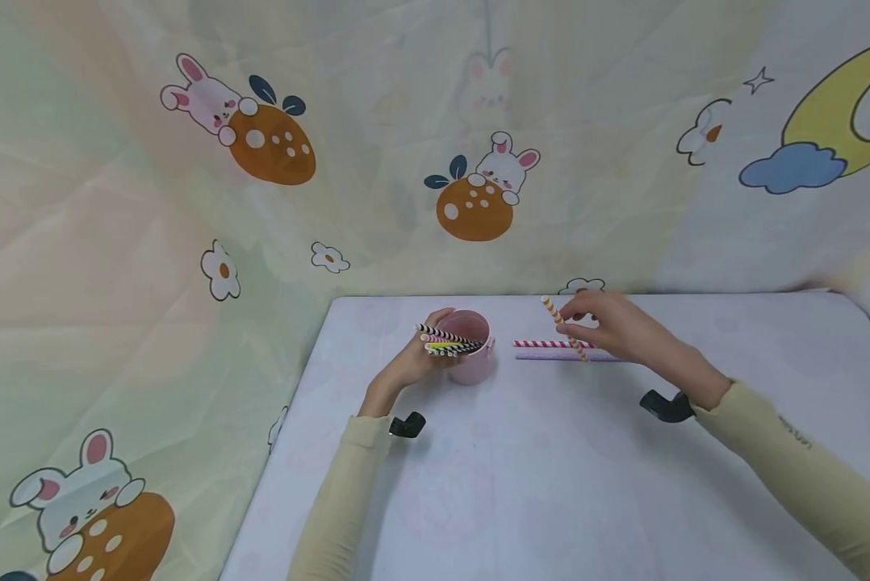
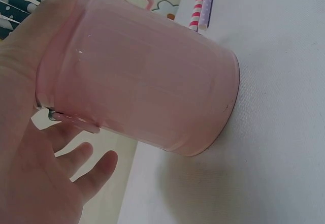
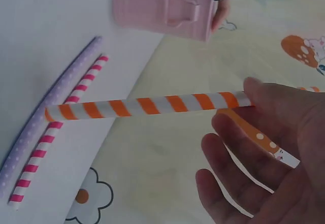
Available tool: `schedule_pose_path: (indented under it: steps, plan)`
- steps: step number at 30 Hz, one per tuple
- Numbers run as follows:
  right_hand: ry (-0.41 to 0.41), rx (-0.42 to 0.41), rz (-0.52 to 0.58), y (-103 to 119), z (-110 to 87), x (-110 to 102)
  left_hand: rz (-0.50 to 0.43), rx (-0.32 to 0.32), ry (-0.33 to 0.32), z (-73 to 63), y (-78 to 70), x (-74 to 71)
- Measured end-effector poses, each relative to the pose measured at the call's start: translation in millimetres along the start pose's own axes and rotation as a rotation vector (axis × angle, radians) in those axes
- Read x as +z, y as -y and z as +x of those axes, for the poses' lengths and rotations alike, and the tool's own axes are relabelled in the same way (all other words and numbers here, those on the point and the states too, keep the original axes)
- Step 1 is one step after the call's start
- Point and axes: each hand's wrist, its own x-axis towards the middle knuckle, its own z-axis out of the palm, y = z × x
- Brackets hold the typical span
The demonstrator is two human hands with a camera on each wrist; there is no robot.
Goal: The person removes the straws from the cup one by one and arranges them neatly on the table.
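Note:
My left hand [image 1: 415, 365] grips the rim of a pink bucket [image 1: 473, 369] at its left side. Several patterned paper straws [image 1: 442, 340] stick out of the bucket's mouth, leaning left over that hand. The bucket's pink wall [image 2: 147, 76] fills much of the left wrist view. Between thumb and fingertips, my right hand [image 1: 609, 323] pinches an orange-and-white striped paper straw [image 3: 152, 106], tilted with its lower end over two straws on the table. Those are a pink-and-white striped straw [image 3: 38, 153] and a purple dotted straw [image 3: 56, 94], lying side by side.
A white-covered table [image 1: 522, 484] extends under both hands. Behind it and on the left hangs a curtain [image 1: 377, 194] printed with rabbits, flowers and a moon. Black mounts [image 1: 407, 425] show at both wrists.

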Motion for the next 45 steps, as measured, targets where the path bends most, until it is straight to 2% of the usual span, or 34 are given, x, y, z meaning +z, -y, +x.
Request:
schedule_pose_path:
  steps: [8,15,23,30,40,45]
  plan:
    - [0.080,0.010,-0.183,-5.4,-2.7,7.2,-0.014,-0.001,-0.008,-0.1,-0.8,0.7]
    - [0.113,0.002,-0.334,-11.5,-4.9,14.5,-0.014,-0.024,0.001,0.2,-3.2,-0.3]
    - [0.122,-0.037,-0.368,-18.9,-5.3,26.0,-0.004,-0.034,0.029,0.1,-3.0,-2.3]
    - [0.153,-0.024,-0.442,-28.5,0.1,48.8,0.005,-0.007,-0.059,8.8,33.6,5.4]
    - [0.159,-0.023,-0.538,-34.0,4.5,78.6,-0.007,-0.015,-0.060,8.6,33.2,6.1]
    - [0.155,0.004,-0.539,-35.6,5.4,88.7,-0.012,-0.013,-0.064,9.0,34.1,6.7]
